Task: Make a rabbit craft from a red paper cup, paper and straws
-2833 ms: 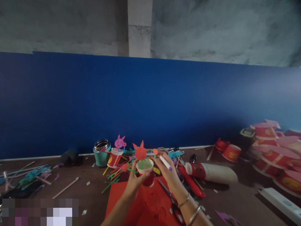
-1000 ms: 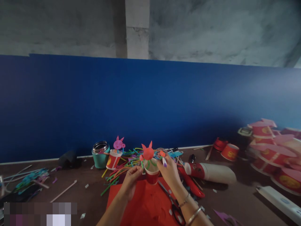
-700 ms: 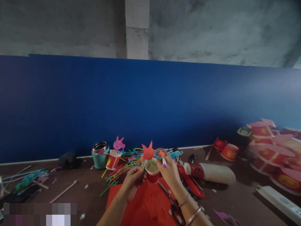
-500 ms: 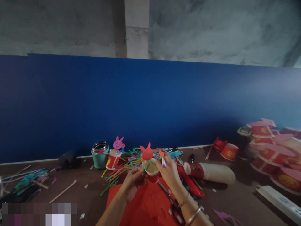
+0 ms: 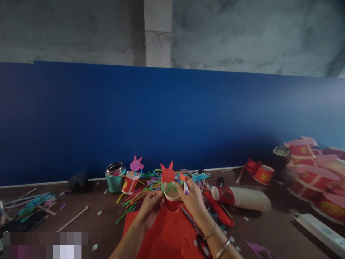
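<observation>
A red paper cup (image 5: 173,205) with a pale inside is in front of me at the red paper. Green pipe-cleaner-like stems (image 5: 169,187) show at its mouth, with a red round paper head (image 5: 168,175) with two pointed ears above them. My left hand (image 5: 151,208) is at the cup's left side, its thumb and fingers pinched by a green stem; what they grip is partly hidden. On the cup's right, my right hand (image 5: 192,197) is closed on a white marker with a purple end (image 5: 185,187). A small orange-red paper piece (image 5: 182,177) shows by its fingertips.
Scissors (image 5: 199,235) lie on red paper (image 5: 164,237). Behind are colourful pipe cleaners (image 5: 148,187), a cup with a pink paper head (image 5: 136,164) and a teal flask (image 5: 115,181). A white bottle (image 5: 250,199), stacked red cups (image 5: 315,178) and a power strip (image 5: 322,230) are right.
The red paper head has shifted slightly left and turned more upright. My left fingers have drawn a little left, showing more of the cup. The right hand still holds the marker.
</observation>
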Demonstrator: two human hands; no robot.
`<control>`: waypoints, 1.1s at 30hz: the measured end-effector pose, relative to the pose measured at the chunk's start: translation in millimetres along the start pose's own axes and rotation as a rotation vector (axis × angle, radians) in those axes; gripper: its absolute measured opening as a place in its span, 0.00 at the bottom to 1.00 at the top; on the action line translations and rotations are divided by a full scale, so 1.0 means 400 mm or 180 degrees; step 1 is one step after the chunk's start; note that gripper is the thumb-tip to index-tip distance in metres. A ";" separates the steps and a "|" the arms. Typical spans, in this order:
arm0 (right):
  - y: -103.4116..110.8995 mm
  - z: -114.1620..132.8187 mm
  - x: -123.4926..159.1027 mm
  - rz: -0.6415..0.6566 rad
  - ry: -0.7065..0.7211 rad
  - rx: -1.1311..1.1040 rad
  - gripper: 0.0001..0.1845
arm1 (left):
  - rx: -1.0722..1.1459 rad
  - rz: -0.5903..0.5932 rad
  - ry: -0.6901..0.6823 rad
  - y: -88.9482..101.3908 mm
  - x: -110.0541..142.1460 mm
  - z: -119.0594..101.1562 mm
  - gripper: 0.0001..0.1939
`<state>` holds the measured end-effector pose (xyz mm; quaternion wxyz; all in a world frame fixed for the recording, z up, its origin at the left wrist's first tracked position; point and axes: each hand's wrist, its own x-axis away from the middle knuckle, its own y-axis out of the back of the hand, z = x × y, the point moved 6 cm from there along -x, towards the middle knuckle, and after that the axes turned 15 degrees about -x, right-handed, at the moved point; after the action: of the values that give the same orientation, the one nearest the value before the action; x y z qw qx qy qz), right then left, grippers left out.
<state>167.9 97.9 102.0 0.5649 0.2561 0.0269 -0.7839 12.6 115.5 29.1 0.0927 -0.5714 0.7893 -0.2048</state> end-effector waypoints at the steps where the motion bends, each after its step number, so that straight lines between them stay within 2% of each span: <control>1: 0.000 -0.001 -0.001 0.0001 -0.0001 0.0035 0.04 | 0.0025 -0.0048 0.0024 0.003 -0.001 0.002 0.15; 5: 0.010 -0.011 -0.007 -0.0079 -0.0046 0.0210 0.08 | 0.0145 -0.0119 0.0008 0.010 -0.011 0.014 0.15; 10: 0.021 -0.020 -0.013 -0.0135 -0.0062 0.0194 0.11 | 0.0037 -0.0118 -0.0322 0.018 -0.023 0.022 0.18; 16: 0.018 -0.019 -0.013 -0.0036 0.0039 0.0368 0.10 | -0.0228 -0.0135 -0.0578 0.006 -0.002 -0.009 0.17; 19: 0.013 -0.025 -0.015 0.0061 -0.0012 0.0357 0.10 | -0.0549 0.0126 -0.0844 -0.025 0.013 -0.028 0.24; 22: 0.009 -0.028 -0.014 0.0095 -0.0047 0.0227 0.11 | -0.0877 0.0340 -0.1039 -0.054 0.020 -0.024 0.38; 24: 0.005 -0.024 -0.011 0.0085 -0.0075 0.0006 0.11 | -0.1091 0.0223 -0.1067 -0.057 0.017 -0.013 0.41; 27: -0.016 -0.011 -0.002 0.0232 -0.0174 -0.0674 0.14 | -0.1289 -0.0168 -0.1071 -0.037 0.009 -0.004 0.35; 30: -0.056 0.001 0.016 0.0581 -0.0347 -0.1352 0.20 | -0.1370 -0.0570 -0.1060 -0.004 -0.001 -0.002 0.28; 33: -0.094 0.007 0.039 0.0785 -0.0198 -0.1288 0.25 | -0.1236 -0.0681 -0.1322 0.018 -0.009 -0.005 0.30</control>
<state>129.5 97.1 88.4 0.6968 0.1147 0.1345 -0.6951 6.7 121.3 27.6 0.1191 -0.6881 0.7131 0.0626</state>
